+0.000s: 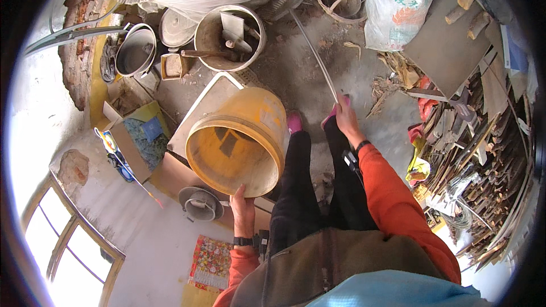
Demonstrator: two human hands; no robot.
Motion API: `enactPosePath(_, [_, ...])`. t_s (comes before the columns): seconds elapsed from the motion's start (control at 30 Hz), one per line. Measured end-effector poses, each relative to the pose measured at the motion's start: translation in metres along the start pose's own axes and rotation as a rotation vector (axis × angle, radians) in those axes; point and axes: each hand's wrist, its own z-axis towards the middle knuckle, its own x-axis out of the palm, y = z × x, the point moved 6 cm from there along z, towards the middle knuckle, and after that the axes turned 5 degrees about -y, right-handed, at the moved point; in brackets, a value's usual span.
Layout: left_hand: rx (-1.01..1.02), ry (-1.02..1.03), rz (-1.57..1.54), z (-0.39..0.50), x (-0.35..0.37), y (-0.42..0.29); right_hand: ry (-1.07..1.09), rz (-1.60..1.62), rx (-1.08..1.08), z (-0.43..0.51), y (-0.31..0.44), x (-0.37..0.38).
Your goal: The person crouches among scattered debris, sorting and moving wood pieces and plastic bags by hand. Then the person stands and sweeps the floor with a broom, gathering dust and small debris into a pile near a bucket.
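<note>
My left hand [243,211] grips the near rim of a yellow plastic bucket [260,111], which is tilted so its mouth faces me. Dust and a dark patch mark the inside of the bucket. In my right hand [345,117] is the metal handle of a broom [315,47], held by its end. The broom's bristle head [285,1] rests on the dusty floor [318,89] ahead of my feet. Behind the yellow bucket lies a pale board [213,98] with a white edge, partly hidden by it.
A large pale bucket [204,62] with wooden-handled tools stands ahead, near a dark-mouthed bucket [136,51] and a small square container [172,67]. A wicker basket [360,15] and a white woven sack [396,13] are beyond. Stacked firewood [490,187] fills the right side.
</note>
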Motion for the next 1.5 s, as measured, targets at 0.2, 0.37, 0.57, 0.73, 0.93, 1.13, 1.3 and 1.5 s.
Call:
enactPosePath(0.2, [0.015,0.016,-0.038,0.006,-0.036,-0.004,-0.149,-0.005,-0.21,0.058,0.056,0.027])
enactPosePath(0.37, [0.023,-0.01,-0.099,0.012,-0.055,-0.005,-0.116,-0.087,-0.098,-0.015,0.063,0.026])
enactPosePath(0.57, [0.011,0.043,-0.175,0.01,-0.066,-0.001,-0.166,0.004,-0.166,-0.031,0.084,0.034])
enactPosePath(0.73, [0.021,-0.045,-0.083,0.011,-0.08,0.008,-0.077,0.019,-0.177,0.054,0.088,0.051])
enactPosePath(0.93, [0.024,-0.095,-0.107,0.004,-0.082,0.008,0.003,-0.058,0.044,0.004,0.05,0.027])
enactPosePath(1.13, [-0.01,-0.018,-0.121,-0.001,-0.076,0.012,-0.134,-0.035,-0.045,-0.075,0.052,0.018])
enactPosePath(1.3, [-0.018,-0.03,-0.133,0.005,-0.08,0.023,-0.217,0.008,-0.217,-0.002,0.077,0.039])
enactPosePath(1.5, [0.016,0.01,-0.134,0.002,-0.077,0.026,-0.103,-0.008,-0.088,0.038,0.043,0.038])
